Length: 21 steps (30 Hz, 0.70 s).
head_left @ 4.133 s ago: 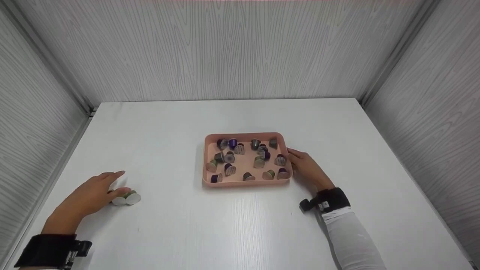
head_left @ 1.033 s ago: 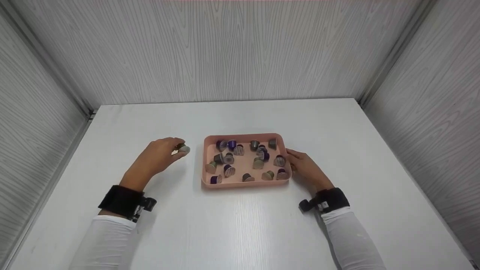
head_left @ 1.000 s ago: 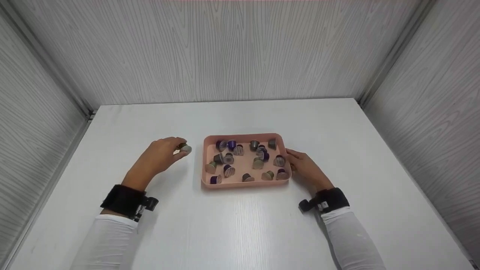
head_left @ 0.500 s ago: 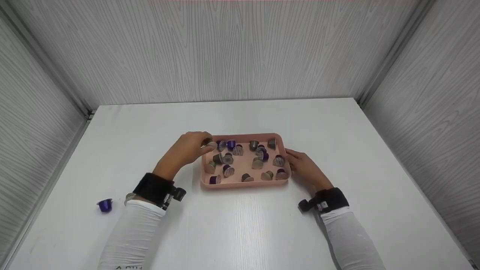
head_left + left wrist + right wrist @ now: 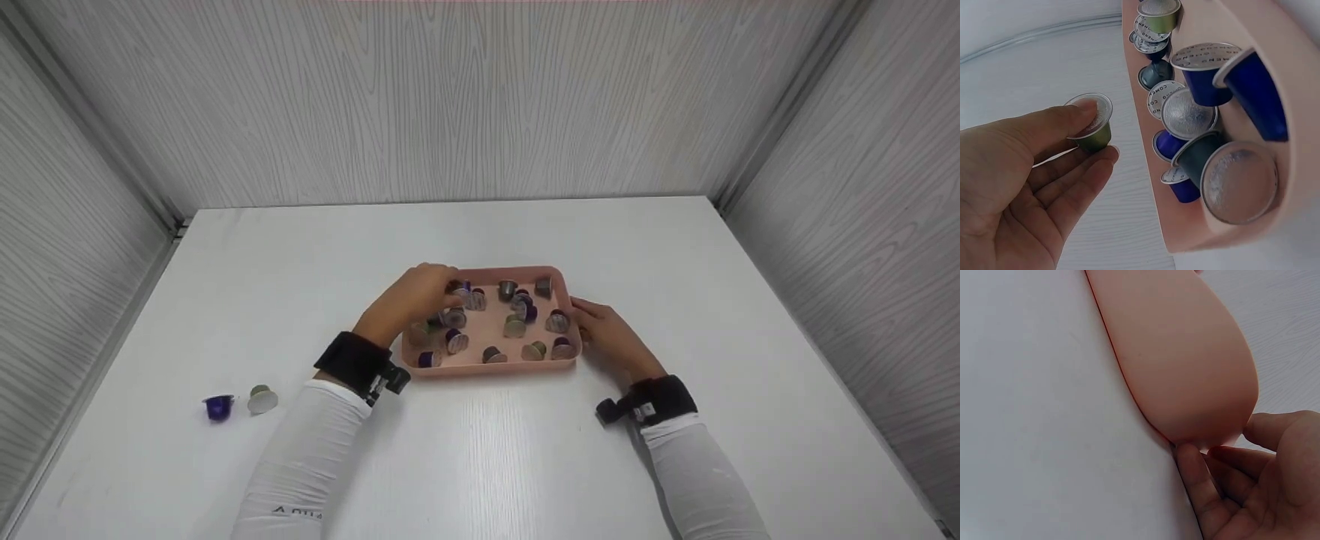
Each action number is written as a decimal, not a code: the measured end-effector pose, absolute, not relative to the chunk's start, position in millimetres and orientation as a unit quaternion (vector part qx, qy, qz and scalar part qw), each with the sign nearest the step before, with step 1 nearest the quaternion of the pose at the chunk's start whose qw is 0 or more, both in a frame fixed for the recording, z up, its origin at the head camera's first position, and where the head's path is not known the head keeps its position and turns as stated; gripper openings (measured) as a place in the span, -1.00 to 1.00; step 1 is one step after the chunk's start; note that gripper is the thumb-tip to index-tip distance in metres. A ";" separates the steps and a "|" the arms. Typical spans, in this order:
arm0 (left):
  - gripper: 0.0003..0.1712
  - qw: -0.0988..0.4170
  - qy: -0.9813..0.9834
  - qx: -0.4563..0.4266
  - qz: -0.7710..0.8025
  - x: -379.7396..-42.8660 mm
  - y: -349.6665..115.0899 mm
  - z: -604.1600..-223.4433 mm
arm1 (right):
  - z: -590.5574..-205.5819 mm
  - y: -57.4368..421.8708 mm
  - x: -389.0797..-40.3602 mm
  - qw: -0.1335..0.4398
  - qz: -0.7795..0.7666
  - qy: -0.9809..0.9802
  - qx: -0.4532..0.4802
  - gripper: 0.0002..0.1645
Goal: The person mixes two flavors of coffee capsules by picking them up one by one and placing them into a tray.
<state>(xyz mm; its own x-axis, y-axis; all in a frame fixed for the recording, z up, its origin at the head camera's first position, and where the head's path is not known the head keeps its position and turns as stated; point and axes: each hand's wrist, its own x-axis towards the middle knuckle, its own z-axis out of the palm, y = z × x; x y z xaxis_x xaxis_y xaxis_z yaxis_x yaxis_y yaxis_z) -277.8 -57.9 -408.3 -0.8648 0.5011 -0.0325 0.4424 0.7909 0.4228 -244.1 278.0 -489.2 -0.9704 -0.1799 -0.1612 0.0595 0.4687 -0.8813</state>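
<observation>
My left hand (image 5: 411,301) is over the back left part of a pink tray (image 5: 491,370) in the head view. Between thumb and fingers it pinches a green coffee capsule (image 5: 1096,139), silver lid up, plain in the left wrist view. Several purple, green and dark grey-green capsules (image 5: 456,342) lie scattered in the tray, those at the back left partly hidden by the hand. My right hand (image 5: 616,339) grips the tray's right side; in the right wrist view, thumb and fingers pinch the tray's corner (image 5: 1207,424).
Left of the tray, a purple capsule (image 5: 219,407) and a green capsule (image 5: 262,400) with a pale lid lie on the white table (image 5: 480,465). Wood-patterned panels (image 5: 450,105) enclose the table at the back and both sides.
From the capsules at the left of the table, my left hand has carried one green capsule rightward to over the tray. My right hand has stayed at the tray's right side.
</observation>
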 end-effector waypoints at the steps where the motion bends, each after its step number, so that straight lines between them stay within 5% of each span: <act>1: -0.60 0.072 0.944 0.251 0.203 -278.9 -54.8 -409.3 | -489.1 277.9 -244.0 0.118 -0.518 0.847 -0.033 -0.35; 21: -0.89 0.072 0.914 0.384 0.112 -289.0 -16.2 -424.1 | -490.8 277.3 -245.8 0.109 -0.490 0.864 -0.037 -0.32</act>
